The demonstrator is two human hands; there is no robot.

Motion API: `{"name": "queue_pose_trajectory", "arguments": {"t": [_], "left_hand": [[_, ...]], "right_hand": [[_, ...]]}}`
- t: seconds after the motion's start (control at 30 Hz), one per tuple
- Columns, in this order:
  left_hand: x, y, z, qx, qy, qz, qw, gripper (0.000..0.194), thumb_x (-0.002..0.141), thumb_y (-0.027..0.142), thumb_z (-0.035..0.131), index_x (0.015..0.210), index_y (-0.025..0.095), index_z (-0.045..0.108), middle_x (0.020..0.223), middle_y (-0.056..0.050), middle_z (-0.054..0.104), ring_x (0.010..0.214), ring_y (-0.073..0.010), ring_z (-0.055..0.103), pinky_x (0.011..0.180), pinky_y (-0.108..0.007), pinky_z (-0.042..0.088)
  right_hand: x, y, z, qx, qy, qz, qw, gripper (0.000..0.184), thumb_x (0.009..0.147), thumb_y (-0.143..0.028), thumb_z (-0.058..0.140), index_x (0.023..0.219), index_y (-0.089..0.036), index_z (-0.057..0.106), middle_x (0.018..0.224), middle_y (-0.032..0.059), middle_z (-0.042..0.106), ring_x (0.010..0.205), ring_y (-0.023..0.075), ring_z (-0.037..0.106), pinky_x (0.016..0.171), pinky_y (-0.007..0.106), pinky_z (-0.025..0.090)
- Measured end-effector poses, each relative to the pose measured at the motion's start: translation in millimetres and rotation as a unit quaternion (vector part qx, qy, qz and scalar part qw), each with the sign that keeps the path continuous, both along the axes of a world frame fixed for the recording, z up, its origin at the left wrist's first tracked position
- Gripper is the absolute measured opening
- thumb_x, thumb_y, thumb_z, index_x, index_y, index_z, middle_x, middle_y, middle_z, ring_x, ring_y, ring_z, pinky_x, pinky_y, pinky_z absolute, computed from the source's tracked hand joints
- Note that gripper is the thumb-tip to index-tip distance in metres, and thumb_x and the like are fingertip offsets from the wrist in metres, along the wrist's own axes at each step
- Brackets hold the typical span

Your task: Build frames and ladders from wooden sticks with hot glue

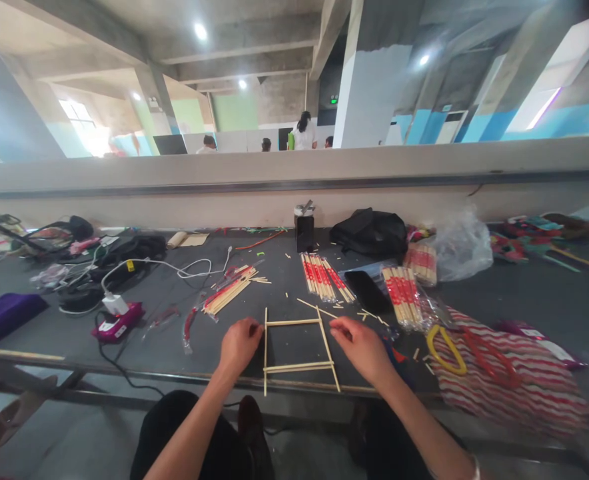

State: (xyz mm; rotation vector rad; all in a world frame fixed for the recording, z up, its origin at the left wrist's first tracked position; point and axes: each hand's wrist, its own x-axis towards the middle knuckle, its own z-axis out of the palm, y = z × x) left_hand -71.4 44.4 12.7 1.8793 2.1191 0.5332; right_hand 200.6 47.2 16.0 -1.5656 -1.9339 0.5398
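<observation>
A four-sided frame of wooden chopsticks (299, 323) lies near the table's front edge, the stick ends crossing at its corners. My left hand (243, 343) is closed beside its left stick, fingertips curled close to it. On the other side my right hand (360, 347) has its fingers pinched together just off the right stick. A thin loose stick (307, 303) slants over the top right corner, one end reaching my right fingertips. What either hand pinches, if anything, is hidden.
Packs of chopsticks in red wrappers (319, 277) lie beyond the frame, with an opened bundle (230, 290) at left. A black phone (368, 291), striped cloth (509, 380) and yellow ring (446, 350) are at right. A purple power strip (119, 323) with cables is at left.
</observation>
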Motion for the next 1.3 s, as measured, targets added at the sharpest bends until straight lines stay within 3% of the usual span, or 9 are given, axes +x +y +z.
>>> {"name": "queue_pose_trajectory", "arguments": {"t": [0.2, 0.37, 0.47, 0.63, 0.8, 0.93, 1.07, 1.17, 1.3], "left_hand": [[-1.0, 2.5, -1.5, -0.005, -0.025, -0.008, 1.000, 0.023, 0.086, 0.030, 0.047, 0.084, 0.019, 0.068, 0.080, -0.004, 0.069, 0.073, -0.0139, 0.059, 0.061, -0.022, 0.031], [4.4, -1.8, -1.6, -0.024, 0.013, 0.013, 1.000, 0.032, 0.086, 0.042, 0.046, 0.074, 0.019, 0.064, 0.075, -0.004, 0.067, 0.070, -0.0144, 0.058, 0.057, -0.023, 0.027], [8.9, -3.3, -1.2, -0.053, 0.040, 0.023, 0.998, 0.037, 0.085, 0.049, 0.046, 0.071, 0.019, 0.062, 0.072, -0.003, 0.066, 0.066, -0.0153, 0.058, 0.053, -0.024, 0.024], [13.5, -1.9, -0.5, -0.075, 0.074, 0.012, 0.994, 0.031, 0.083, 0.045, 0.049, 0.073, 0.020, 0.062, 0.075, -0.005, 0.067, 0.067, -0.0168, 0.060, 0.054, -0.024, 0.026], [14.0, -0.1, -0.2, -0.071, 0.085, 0.003, 0.994, 0.026, 0.083, 0.039, 0.048, 0.073, 0.020, 0.063, 0.074, -0.006, 0.067, 0.069, -0.0172, 0.060, 0.055, -0.024, 0.028], [11.8, -1.8, -0.5, -0.048, 0.045, 0.009, 0.998, 0.024, 0.082, 0.034, 0.048, 0.069, 0.020, 0.062, 0.069, -0.003, 0.064, 0.065, -0.0150, 0.057, 0.055, -0.024, 0.027], [10.4, -8.5, 2.6, 0.041, -0.083, 0.010, 0.996, 0.025, 0.080, 0.033, 0.049, 0.062, 0.018, 0.058, 0.067, 0.000, 0.058, 0.062, -0.0116, 0.052, 0.059, -0.022, 0.033], [12.6, -17.5, 13.9, 0.082, -0.281, 0.023, 0.956, 0.024, 0.078, 0.036, 0.053, 0.063, 0.017, 0.054, 0.065, 0.001, 0.056, 0.063, -0.0117, 0.053, 0.062, -0.022, 0.039], [16.0, -34.6, 42.9, 0.034, -0.573, 0.007, 0.819, 0.023, 0.074, 0.035, 0.064, 0.073, 0.017, 0.050, 0.063, 0.003, 0.056, 0.061, -0.0109, 0.056, 0.064, -0.023, 0.043]], "right_hand": [[-18.2, 22.7, -1.8, 0.001, -0.086, -0.005, 0.996, 0.019, 0.087, -0.023, 0.045, 0.095, -0.023, 0.063, 0.094, 0.0016, 0.067, 0.084, 0.0150, 0.063, 0.073, 0.024, 0.042], [-23.6, 20.6, -9.7, -0.012, -0.143, -0.028, 0.989, 0.020, 0.089, -0.025, 0.045, 0.103, -0.023, 0.059, 0.094, 0.0028, 0.067, 0.081, 0.0150, 0.063, 0.068, 0.024, 0.041], [-23.9, 14.7, -10.6, -0.043, -0.180, -0.054, 0.981, 0.018, 0.090, -0.030, 0.044, 0.093, -0.020, 0.059, 0.084, 0.0043, 0.069, 0.076, 0.0171, 0.065, 0.062, 0.025, 0.039], [-23.2, 7.2, -6.4, -0.094, -0.224, -0.056, 0.969, 0.035, 0.089, -0.045, 0.044, 0.068, -0.021, 0.058, 0.068, 0.0057, 0.068, 0.066, 0.0198, 0.065, 0.052, 0.026, 0.031], [-25.2, 8.6, -6.6, -0.102, -0.220, -0.037, 0.970, 0.027, 0.085, -0.037, 0.051, 0.065, -0.022, 0.060, 0.065, 0.0035, 0.067, 0.063, 0.0183, 0.063, 0.051, 0.025, 0.028], [-25.9, 8.2, -5.3, -0.093, -0.196, -0.039, 0.975, 0.023, 0.084, -0.033, 0.051, 0.064, -0.022, 0.059, 0.063, 0.0012, 0.066, 0.061, 0.0161, 0.061, 0.051, 0.025, 0.026], [-26.4, -0.4, 5.6, -0.068, -0.168, -0.060, 0.982, 0.025, 0.085, -0.035, 0.048, 0.066, -0.022, 0.056, 0.063, -0.0002, 0.066, 0.060, 0.0151, 0.061, 0.051, 0.024, 0.027], [-27.5, -10.2, 18.4, -0.019, -0.150, -0.087, 0.985, 0.026, 0.086, -0.038, 0.047, 0.066, -0.023, 0.054, 0.063, -0.0008, 0.064, 0.058, 0.0145, 0.060, 0.052, 0.025, 0.028], [-26.5, -17.5, 33.3, 0.060, -0.093, -0.098, 0.989, 0.028, 0.085, -0.041, 0.047, 0.065, -0.023, 0.053, 0.062, -0.0004, 0.064, 0.056, 0.0138, 0.058, 0.053, 0.025, 0.032]]}}
